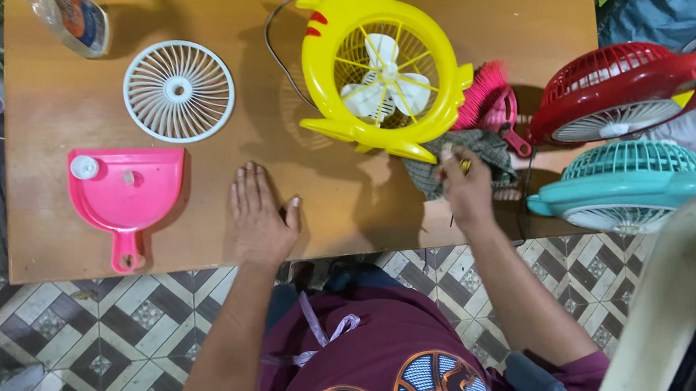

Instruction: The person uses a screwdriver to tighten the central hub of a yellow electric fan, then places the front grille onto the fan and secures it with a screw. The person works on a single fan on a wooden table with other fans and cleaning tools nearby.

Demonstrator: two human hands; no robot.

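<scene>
My left hand (258, 214) lies flat on the wooden table (56, 226), fingers apart, holding nothing. My right hand (465, 186) is closed around a small yellowish object beside a grey-green cloth (491, 152); what the object is I cannot tell. Just beyond both hands stands a yellow table fan (376, 68) with white blades and its front grille off. That white round grille (179, 90) lies flat to the left. A pink dustpan (127, 194) with a small white cap on it sits near the table's front left.
A pink brush (491, 99) lies behind the cloth. A red fan (628, 92) and a teal fan (630, 185) sit at the right edge. A spray bottle (62, 5) lies at the far left. A pale chair back (663, 311) rises at the right over the tiled floor.
</scene>
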